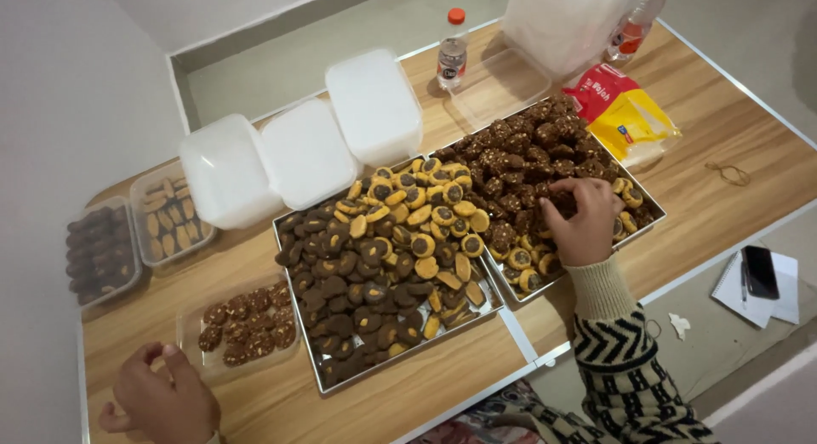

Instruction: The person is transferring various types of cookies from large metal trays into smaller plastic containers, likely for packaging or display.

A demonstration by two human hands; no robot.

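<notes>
Two hands: right hand (pixel 584 225) amid cookies (pixel 528 159) (tray-edge (pixel 511 301) close).

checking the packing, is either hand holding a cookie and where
Cannot be told for the right hand: its fingertips are among the dark cookies in the tray. The left hand holds nothing.

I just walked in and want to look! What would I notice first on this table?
Two metal trays heaped with cookies fill the middle of the wooden table. The right hand reaches into the dark brown cookies in the far tray; the left hand rests near a clear box of cookies.
</notes>
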